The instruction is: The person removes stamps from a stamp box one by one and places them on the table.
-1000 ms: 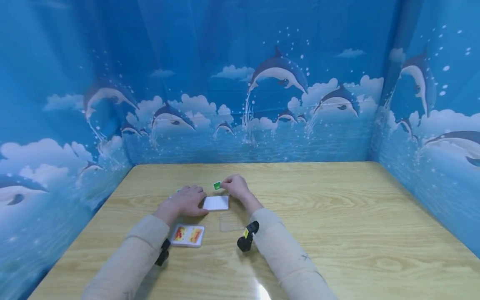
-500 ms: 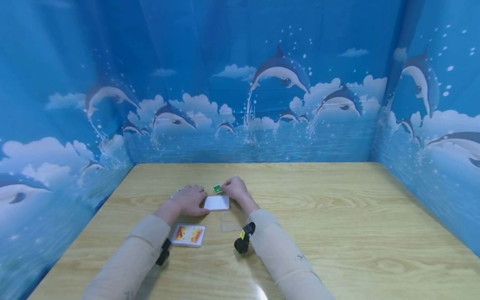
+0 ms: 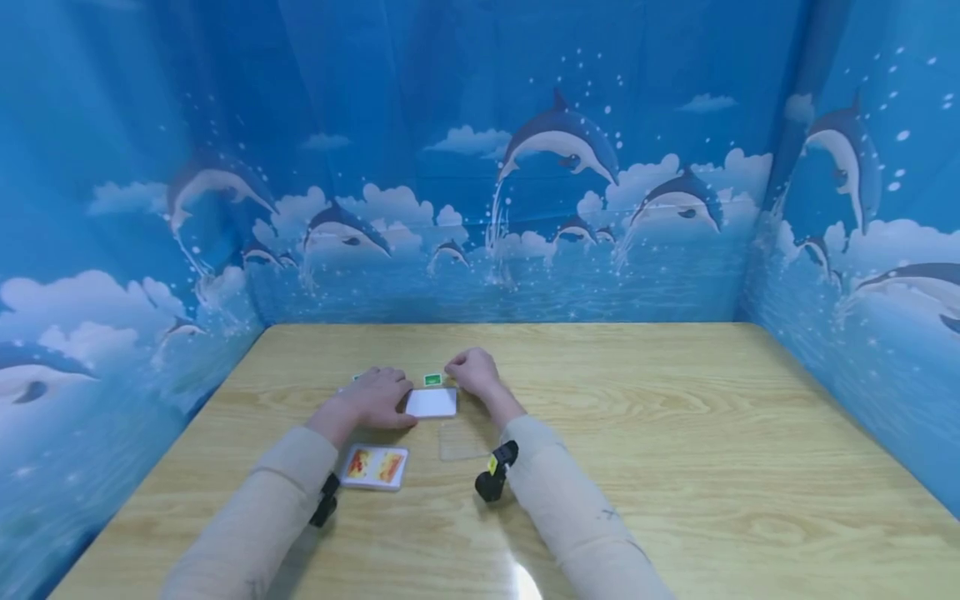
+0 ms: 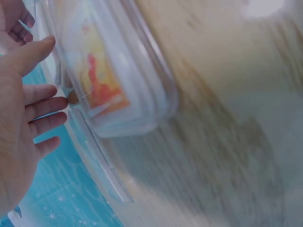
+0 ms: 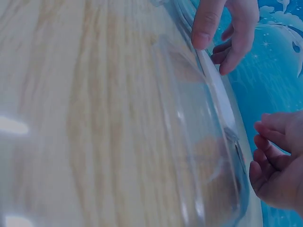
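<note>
A white rectangular block that looks like a stack of cards [image 3: 431, 403] lies on the table. My left hand [image 3: 372, 398] rests at its left side, fingers spread and thumb along the near edge; contact is hard to tell. A small green card with a white border [image 3: 432, 380] lies just behind the stack. My right hand [image 3: 474, 372] is beside that card, slightly apart, fingers loosely curved and thumb near the index finger. Nothing shows between the fingers of the right hand [image 5: 279, 163] in the right wrist view.
A clear plastic lid or tray [image 3: 461, 442] lies nearer me. To its left sits a clear case with orange pictures [image 3: 375, 467]. Another small green-and-white piece [image 3: 356, 378] is mostly hidden behind the left hand. Dolphin-printed curtains [image 3: 480, 167] border the wooden table [image 3: 675, 450].
The green card has turned from tilted to straight, parallel to the stack. My right hand has let go of it and drawn slightly away. The left hand has stayed in place.
</note>
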Tool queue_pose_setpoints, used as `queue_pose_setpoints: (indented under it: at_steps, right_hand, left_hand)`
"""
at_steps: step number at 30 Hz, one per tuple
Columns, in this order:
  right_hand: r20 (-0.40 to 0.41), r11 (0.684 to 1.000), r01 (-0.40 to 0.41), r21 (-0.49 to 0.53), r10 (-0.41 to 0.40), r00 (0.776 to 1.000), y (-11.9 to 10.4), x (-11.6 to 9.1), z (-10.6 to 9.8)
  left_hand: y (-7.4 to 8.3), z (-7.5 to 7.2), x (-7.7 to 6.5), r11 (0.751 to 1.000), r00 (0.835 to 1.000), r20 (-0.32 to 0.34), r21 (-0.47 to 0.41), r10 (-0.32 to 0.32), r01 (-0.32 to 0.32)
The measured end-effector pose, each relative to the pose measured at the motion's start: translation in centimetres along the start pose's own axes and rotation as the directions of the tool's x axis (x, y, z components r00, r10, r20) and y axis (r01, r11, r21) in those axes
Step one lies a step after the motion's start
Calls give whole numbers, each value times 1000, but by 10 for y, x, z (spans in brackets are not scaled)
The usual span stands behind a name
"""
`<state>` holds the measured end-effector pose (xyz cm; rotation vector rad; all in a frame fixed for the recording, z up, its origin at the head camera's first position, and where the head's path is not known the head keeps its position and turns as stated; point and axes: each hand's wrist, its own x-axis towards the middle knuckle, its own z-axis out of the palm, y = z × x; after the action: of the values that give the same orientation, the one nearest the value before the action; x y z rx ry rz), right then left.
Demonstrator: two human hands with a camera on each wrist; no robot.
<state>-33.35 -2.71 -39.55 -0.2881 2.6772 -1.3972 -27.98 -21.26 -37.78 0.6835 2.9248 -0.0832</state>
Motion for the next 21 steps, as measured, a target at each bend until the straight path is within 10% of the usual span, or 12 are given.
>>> queue_pose_setpoints:
  at_steps: [12,21]
  right_hand:
    - [18,995,66,79,-68,998,2,-4,-28]
    - [81,979,199,-52,-194,978,5,-22,-55]
  left_hand:
    - [-3,-21,4,1000,986,-168,7,20,-19]
    - [11,-33,2,996,957,-288,87,19,6]
